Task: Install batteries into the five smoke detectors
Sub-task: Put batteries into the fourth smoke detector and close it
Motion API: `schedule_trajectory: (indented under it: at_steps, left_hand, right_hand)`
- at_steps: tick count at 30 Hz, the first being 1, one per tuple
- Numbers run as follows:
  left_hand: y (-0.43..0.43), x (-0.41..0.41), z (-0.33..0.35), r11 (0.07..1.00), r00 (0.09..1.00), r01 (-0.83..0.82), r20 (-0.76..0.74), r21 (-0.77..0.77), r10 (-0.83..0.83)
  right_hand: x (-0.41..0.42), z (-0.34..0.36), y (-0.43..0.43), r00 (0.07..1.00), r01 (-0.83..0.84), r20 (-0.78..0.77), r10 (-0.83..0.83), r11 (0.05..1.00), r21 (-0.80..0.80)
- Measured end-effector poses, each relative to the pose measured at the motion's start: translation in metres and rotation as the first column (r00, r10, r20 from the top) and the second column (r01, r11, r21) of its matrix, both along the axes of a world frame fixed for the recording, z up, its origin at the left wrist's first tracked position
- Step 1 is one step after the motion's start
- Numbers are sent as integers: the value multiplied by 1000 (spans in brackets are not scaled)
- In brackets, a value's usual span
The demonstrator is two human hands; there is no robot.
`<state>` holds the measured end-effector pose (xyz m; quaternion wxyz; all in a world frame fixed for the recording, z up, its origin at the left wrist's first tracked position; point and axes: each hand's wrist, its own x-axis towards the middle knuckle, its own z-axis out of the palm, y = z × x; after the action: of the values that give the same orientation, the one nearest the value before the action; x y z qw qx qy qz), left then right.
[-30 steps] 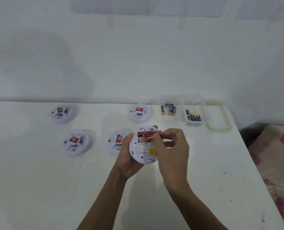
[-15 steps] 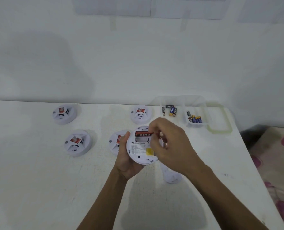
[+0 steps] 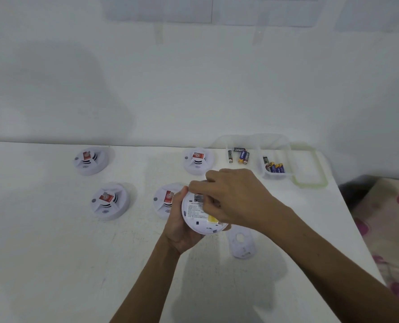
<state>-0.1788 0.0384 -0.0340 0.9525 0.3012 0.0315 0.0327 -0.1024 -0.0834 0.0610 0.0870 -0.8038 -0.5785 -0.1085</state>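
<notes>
Battery bay of held detector hidden under right hand; label print too small to read. Right fingers curled down onto detector's upper back face; cannot tell whether they pinch anything. Left hand grips detector's left rim, back face up, above table centre. Four other detectors toward far-left, one partly behind left hand. Batteries in tub, far-right corner. Cover plate beside hands.

Not much to report gear-wise: the left hand and right hand are bare, and the left forearm and right forearm are bare skin right down to the bottom edge. Slim wrists, knuckles showing on the right one.
</notes>
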Motion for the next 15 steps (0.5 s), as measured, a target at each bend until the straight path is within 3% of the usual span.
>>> schedule_trajectory:
  at_steps: [1,3,4,7,10,15]
  left_hand:
    - [6,-3,-4,998,998,-54,-30,-35,53]
    - [6,-5,-12,997,1000,-8,-14,-82,7]
    - [2,-1,-16,999,999,33,24,-24,-33]
    - [-3,3,-22,987,986,159,-56,38,-157]
    - [-7,7,-19,989,989,132,-83,71,-126]
    - [-8,7,-17,984,982,176,-67,-31,-178]
  right_hand:
    - [1,1,0,1000,0,4,0,1000,-13]
    - [3,0,-1,1000,-17,2,18,999,-34]
    - [4,-1,-1,1000,-26,-11,25,999,-29]
    - [7,-3,-2,998,-42,-40,42,999,-2]
    - [7,-5,-3,996,-55,-72,57,998,30]
    - [7,-6,-8,980,-8,-197,39,987,158]
